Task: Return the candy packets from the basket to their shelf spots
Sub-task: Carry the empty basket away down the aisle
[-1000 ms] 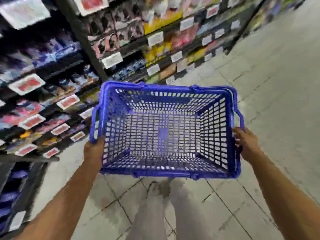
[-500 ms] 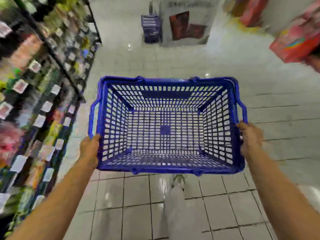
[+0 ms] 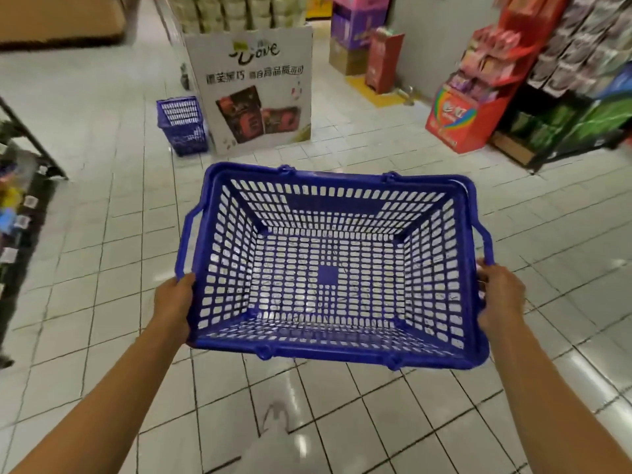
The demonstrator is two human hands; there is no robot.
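Gripping: I'm holding the basket by its sides, left hand and right hand | basket: hanging over floor tiles, nothing inside | far left: second basket standing by a display board

Single head-worn view, facing forward and down, close above basket, floor beyond
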